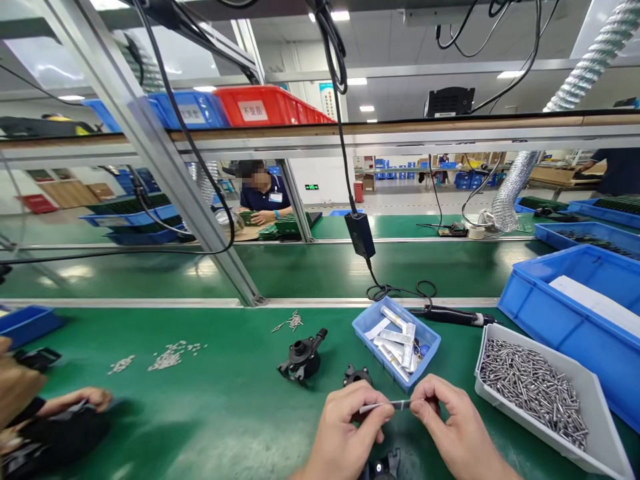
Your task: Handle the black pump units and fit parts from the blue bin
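Observation:
My left hand (pixel 347 430) and my right hand (pixel 457 427) are low in the middle of the view, both pinched on the ends of a thin metal pin (pixel 387 405) held level between them. Just beyond the pin lies a small black plastic part (pixel 357 375) on the green mat. A larger black pump housing (pixel 301 358) stands to its left. Another black part (pixel 383 465) shows at the bottom edge between my wrists.
A small blue tray of white tubes (pixel 397 338) sits ahead. A white bin of metal pins (pixel 537 390) and a big blue crate (pixel 575 313) are at the right. Loose pins (pixel 167 357) lie at the left, near another person's hand (pixel 75 402). A black power adapter (pixel 360 235) hangs overhead.

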{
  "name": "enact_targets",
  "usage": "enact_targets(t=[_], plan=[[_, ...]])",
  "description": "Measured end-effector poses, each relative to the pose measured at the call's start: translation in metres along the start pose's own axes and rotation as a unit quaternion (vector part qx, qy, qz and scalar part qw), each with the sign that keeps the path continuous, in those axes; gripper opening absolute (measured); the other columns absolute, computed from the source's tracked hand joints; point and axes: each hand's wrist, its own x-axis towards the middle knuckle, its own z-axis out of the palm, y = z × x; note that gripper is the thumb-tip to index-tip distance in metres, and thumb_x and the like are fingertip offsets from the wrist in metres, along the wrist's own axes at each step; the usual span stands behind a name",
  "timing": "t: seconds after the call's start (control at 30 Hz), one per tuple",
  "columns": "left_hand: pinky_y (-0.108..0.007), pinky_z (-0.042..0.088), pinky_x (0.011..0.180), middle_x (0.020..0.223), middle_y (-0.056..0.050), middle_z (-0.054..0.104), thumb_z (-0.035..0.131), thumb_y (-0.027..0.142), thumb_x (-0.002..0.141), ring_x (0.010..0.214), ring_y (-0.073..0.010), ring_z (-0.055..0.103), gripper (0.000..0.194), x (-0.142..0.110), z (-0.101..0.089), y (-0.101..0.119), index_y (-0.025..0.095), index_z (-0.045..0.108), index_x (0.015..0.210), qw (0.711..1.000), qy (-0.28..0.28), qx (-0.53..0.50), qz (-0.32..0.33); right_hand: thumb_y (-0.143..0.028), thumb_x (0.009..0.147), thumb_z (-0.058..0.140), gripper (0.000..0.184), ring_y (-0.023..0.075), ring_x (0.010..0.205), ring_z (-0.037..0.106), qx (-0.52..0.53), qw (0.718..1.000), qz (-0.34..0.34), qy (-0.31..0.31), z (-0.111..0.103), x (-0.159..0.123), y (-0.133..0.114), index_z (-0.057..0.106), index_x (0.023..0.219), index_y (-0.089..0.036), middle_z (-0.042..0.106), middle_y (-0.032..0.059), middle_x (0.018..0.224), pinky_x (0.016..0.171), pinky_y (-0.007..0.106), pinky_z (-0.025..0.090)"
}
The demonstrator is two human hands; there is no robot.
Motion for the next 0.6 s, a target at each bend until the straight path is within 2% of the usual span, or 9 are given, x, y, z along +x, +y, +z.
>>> enact_targets(t=[0.17, 0.27, 0.3, 0.37, 0.43, 0.47, 0.53, 0.6], plan=[[-0.02, 0.044, 0.047, 0.055, -0.001, 0.062, 0.069, 0.04, 0.097, 0.046, -0.0113, 0.061, 0.037, -0.002, 0.0, 0.0, 0.019, 0.072, 0.067, 1.0, 0.011, 0.02, 0.0, -0.05, 0.11, 0.052, 0.044, 0.0182, 0.074, 0.054, -0.04, 0.998, -0.054, 0.018, 0.002, -0.002, 0.008, 0.062, 0.078, -0.021, 0.06, 0.0012, 0.077, 0.068, 0.032, 0.037], [-0.02, 0.045, 0.051, 0.054, -0.001, 0.063, 0.069, 0.042, 0.097, 0.049, -0.0116, 0.062, 0.038, -0.002, 0.0, -0.001, 0.019, 0.071, 0.066, 1.0, 0.016, 0.025, 0.004, -0.046, 0.106, 0.063, 0.032, 0.0177, 0.073, 0.056, -0.028, 0.998, -0.043, 0.043, -0.002, -0.001, 0.004, 0.067, 0.084, -0.022, 0.063, 0.0002, 0.08, 0.068, 0.031, 0.041], [-0.02, 0.045, 0.053, 0.053, 0.0, 0.064, 0.069, 0.042, 0.097, 0.049, -0.0116, 0.062, 0.039, -0.001, 0.0, -0.001, 0.019, 0.07, 0.066, 0.999, 0.018, 0.026, 0.001, -0.041, 0.105, 0.066, 0.026, 0.0178, 0.076, 0.058, -0.029, 0.996, -0.061, 0.051, -0.005, 0.0, 0.0, 0.067, 0.086, -0.023, 0.065, 0.0004, 0.084, 0.07, 0.03, 0.044], [-0.02, 0.045, 0.054, 0.053, -0.001, 0.064, 0.068, 0.043, 0.098, 0.05, -0.0114, 0.062, 0.04, 0.0, 0.0, -0.001, 0.019, 0.07, 0.065, 0.999, 0.019, 0.029, -0.012, -0.027, 0.105, 0.064, 0.013, 0.0187, 0.087, 0.061, -0.066, 0.986, -0.145, 0.042, -0.011, 0.0, -0.007, 0.066, 0.092, -0.024, 0.066, 0.0016, 0.095, 0.078, 0.031, 0.048], [-0.02, 0.045, 0.054, 0.053, -0.001, 0.064, 0.068, 0.046, 0.098, 0.049, -0.0112, 0.062, 0.042, 0.001, 0.0, 0.0, 0.019, 0.07, 0.065, 0.999, 0.018, 0.031, -0.026, -0.016, 0.103, 0.061, 0.012, 0.0205, 0.095, 0.06, -0.097, 0.968, -0.232, 0.021, -0.016, 0.0, -0.013, 0.062, 0.094, -0.025, 0.065, 0.0026, 0.1, 0.082, 0.033, 0.049], [-0.02, 0.045, 0.053, 0.053, -0.001, 0.063, 0.068, 0.046, 0.097, 0.049, -0.0111, 0.061, 0.043, 0.001, 0.0, 0.001, 0.018, 0.069, 0.065, 0.999, 0.017, 0.031, -0.028, -0.014, 0.103, 0.06, 0.013, 0.0208, 0.095, 0.059, -0.094, 0.963, -0.251, 0.025, -0.017, 0.0, -0.015, 0.06, 0.095, -0.025, 0.064, 0.0026, 0.099, 0.081, 0.034, 0.049], [-0.019, 0.044, 0.051, 0.054, -0.001, 0.063, 0.068, 0.045, 0.097, 0.049, -0.0111, 0.061, 0.042, 0.0, 0.001, 0.001, 0.018, 0.07, 0.065, 0.999, 0.015, 0.027, -0.03, -0.016, 0.104, 0.058, 0.014, 0.0209, 0.093, 0.058, -0.056, 0.964, -0.254, 0.05, -0.017, -0.001, -0.014, 0.057, 0.093, -0.026, 0.062, 0.002, 0.096, 0.081, 0.034, 0.048], [-0.019, 0.044, 0.051, 0.056, -0.001, 0.062, 0.068, 0.042, 0.097, 0.049, -0.0109, 0.061, 0.039, -0.002, 0.003, 0.0, 0.017, 0.071, 0.066, 0.999, 0.011, 0.026, -0.029, -0.02, 0.104, 0.06, 0.008, 0.0205, 0.1, 0.06, -0.026, 0.973, -0.221, 0.063, -0.013, -0.002, -0.009, 0.059, 0.101, -0.028, 0.064, 0.0013, 0.104, 0.087, 0.034, 0.049]])
